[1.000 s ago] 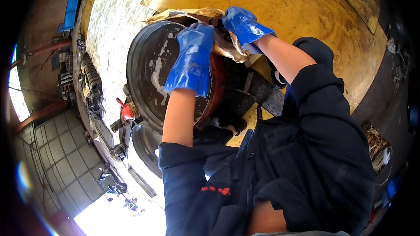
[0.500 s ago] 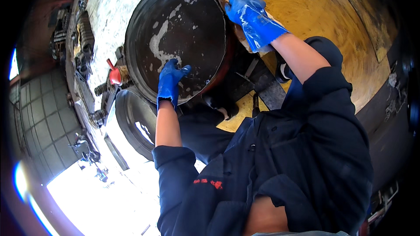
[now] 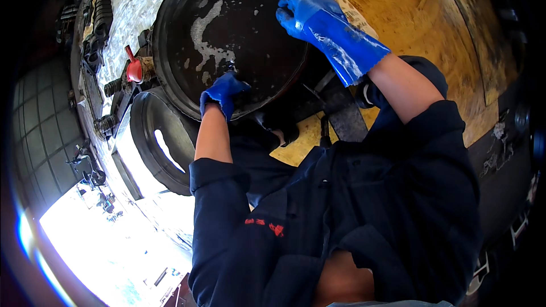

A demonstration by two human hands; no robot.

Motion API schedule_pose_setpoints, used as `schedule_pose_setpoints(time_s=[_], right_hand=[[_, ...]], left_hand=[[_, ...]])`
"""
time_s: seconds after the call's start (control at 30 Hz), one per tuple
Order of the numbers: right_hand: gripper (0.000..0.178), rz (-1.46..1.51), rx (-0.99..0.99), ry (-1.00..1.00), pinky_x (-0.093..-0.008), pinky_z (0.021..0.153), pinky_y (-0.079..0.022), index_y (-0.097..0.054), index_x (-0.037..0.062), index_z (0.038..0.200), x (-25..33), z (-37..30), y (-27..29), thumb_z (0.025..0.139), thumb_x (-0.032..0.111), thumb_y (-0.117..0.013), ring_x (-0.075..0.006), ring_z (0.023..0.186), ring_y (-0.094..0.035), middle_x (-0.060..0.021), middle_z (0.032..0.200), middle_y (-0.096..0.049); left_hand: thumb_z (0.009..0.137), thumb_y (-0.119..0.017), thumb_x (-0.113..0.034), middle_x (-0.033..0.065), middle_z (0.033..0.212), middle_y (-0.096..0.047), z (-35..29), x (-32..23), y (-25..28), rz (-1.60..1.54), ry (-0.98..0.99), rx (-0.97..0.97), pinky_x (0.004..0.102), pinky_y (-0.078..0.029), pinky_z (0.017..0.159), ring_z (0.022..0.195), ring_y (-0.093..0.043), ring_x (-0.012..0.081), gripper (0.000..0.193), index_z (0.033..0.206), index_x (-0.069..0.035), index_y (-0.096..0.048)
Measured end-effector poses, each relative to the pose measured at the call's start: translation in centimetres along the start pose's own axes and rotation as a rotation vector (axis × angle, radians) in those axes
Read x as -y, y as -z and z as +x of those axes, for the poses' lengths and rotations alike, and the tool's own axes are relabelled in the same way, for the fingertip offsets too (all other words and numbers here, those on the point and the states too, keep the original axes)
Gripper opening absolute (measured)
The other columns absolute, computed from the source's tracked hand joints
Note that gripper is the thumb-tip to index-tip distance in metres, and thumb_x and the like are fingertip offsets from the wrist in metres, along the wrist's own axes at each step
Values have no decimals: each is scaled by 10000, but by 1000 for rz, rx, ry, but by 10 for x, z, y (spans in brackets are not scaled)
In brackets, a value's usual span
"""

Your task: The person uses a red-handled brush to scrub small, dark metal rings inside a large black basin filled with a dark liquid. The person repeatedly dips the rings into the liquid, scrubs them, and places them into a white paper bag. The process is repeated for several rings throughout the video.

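A large round basin (image 3: 162, 74) of dark liquid, with pale foam patches (image 3: 206, 37) on its surface, stands in front of me. My left hand (image 3: 222, 92), in a blue rubber glove, reaches over the near rim. Its fingertips are down at the liquid and largely hidden, so their grip does not show. My right hand (image 3: 310, 17), gloved in the same blue, is above the right side of the basin. Its fingers are curled in, and whatever may be inside them is hidden.
A second, smaller round container (image 3: 153, 136) stands at the near left of the basin. Beside them are a red scoop-like tool (image 3: 134, 68) and ribbed dark metal parts (image 3: 102, 14). Yellowish, stained boarding (image 3: 398, 17) spreads to the right.
My right hand has moved left from the basin's right rim to over the liquid, its fingers curling. My left hand has gone lower toward the liquid. The whole view has shifted slightly.
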State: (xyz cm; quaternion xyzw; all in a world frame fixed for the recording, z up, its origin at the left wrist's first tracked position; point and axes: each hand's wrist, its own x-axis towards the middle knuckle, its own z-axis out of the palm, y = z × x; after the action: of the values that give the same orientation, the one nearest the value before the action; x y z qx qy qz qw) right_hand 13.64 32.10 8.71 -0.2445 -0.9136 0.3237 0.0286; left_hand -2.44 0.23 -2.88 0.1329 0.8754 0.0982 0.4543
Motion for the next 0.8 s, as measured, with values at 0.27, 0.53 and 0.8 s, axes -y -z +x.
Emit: schedule_pose_setpoints(time_s=[0.27, 0.53, 0.8], right_hand=[[337, 10, 95, -26, -458, 938, -565, -748, 196, 1155, 1, 2, -14, 944, 432, -634, -320, 1093, -700, -95, 1146, -742], [360, -23, 162, -52, -411, 942, -569, -727, 168, 1218, 21, -2, -13, 950, 395, -648, -289, 1028, -727, -91, 1098, -761], [354, -20, 221, -87, -406, 939, -573, -725, 166, 1212, 21, 3, -10, 955, 392, -638, -292, 1022, -729, -86, 1075, -766]], left_hand=[[828, -814, -265, 168, 1189, -730, -32, -27, -16, -72, -23, 52, 373, -516, 951, 1085, -682, 271, 552, 1297, -13, -669], [799, -833, -365, 197, 1195, -728, -80, -84, -28, 327, -222, -55, 363, -510, 986, 1127, -683, 290, 627, 1293, -16, -671], [862, -838, -284, 121, 1011, -734, -41, -69, -28, -519, 53, 10, 350, -575, 734, 841, -702, 219, 460, 1188, 3, -688]])
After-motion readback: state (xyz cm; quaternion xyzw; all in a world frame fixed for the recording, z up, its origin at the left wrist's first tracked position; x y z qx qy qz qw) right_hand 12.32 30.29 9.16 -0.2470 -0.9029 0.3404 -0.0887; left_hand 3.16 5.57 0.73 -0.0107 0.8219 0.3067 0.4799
